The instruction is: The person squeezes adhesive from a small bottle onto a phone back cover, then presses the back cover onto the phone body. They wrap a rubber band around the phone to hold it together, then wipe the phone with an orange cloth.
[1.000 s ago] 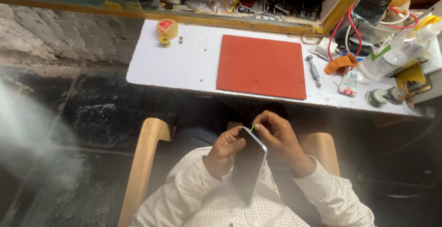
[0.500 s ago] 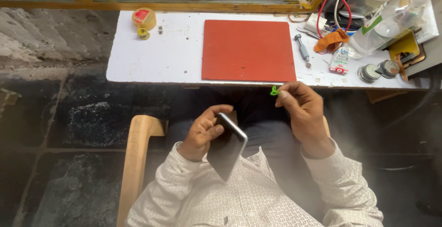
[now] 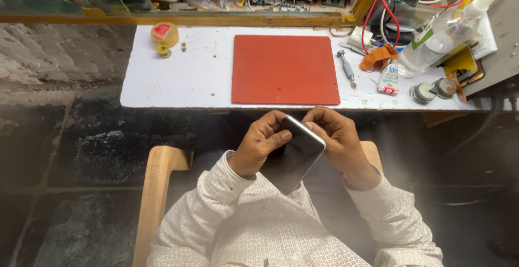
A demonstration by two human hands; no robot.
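the left hand [image 3: 259, 147] is clenched around a dark phone [image 3: 294, 156], its thumb lying across the glass and its fingers curled behind the near edge; the right hand [image 3: 338, 137] grips the phone's upper right corner, fingertips pinched at the rim. the phone sits tilted in the lap, just below the near edge of the white bench [image 3: 200, 77], with its top corner pointing toward one o'clock. to work that corner well, it seems wise for the left hand to brace the body firmly while the right presses only at the rim, keeping force off the glass. at twelve o'clock from the hands a red mat [image 3: 285, 69] lies flat on the bench; a screwdriver [image 3: 346, 68] rests just beside the mat at one o'clock, and a yellow tape roll [image 3: 164, 33] stands well apart at ten o'clock. the person sits on a wooden chair [image 3: 157, 191].
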